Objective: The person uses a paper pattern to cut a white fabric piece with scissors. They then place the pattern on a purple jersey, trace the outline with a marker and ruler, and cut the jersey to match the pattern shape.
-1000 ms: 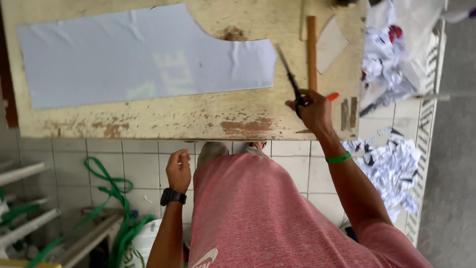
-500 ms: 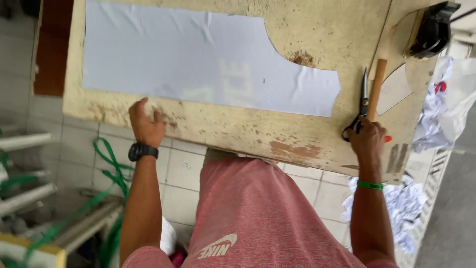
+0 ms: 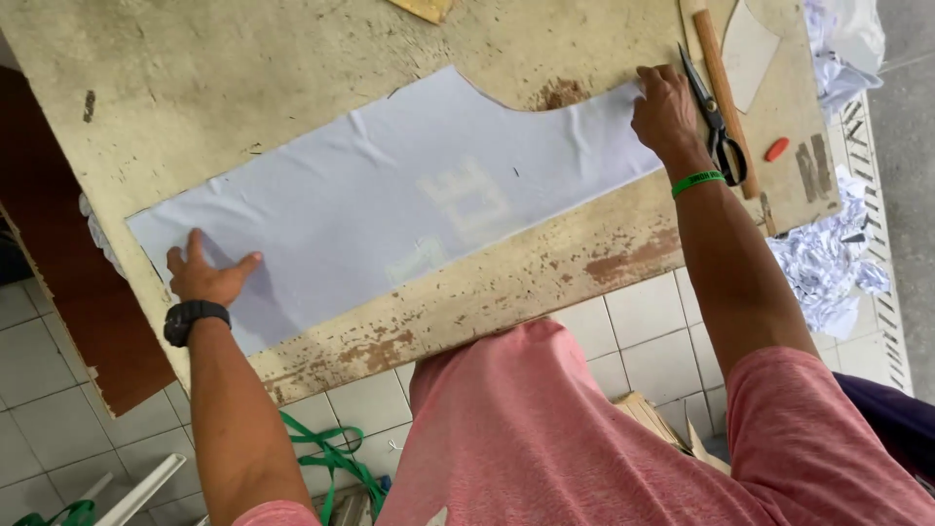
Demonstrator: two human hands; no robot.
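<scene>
A long pale blue-grey piece of cut cloth (image 3: 390,205) lies flat across a worn wooden table (image 3: 243,78). My left hand (image 3: 205,273), with a black watch on the wrist, presses flat on the cloth's left end, fingers spread. My right hand (image 3: 664,112), with a green wristband, rests palm down on the cloth's right end. Black scissors (image 3: 719,127) lie on the table just right of my right hand, beside a wooden stick (image 3: 719,83). Neither hand holds anything.
A small red object (image 3: 776,149) lies near the table's right edge. Crumpled white scraps (image 3: 828,263) pile on the floor at the right. Green straps (image 3: 331,458) lie on the tiled floor (image 3: 643,312) below. A dark brown panel (image 3: 58,312) stands at the left.
My right hand has let go of the scissors, which now lie on the table, and moved onto the cloth's right end. My left hand rose from below the table onto the cloth's left end.
</scene>
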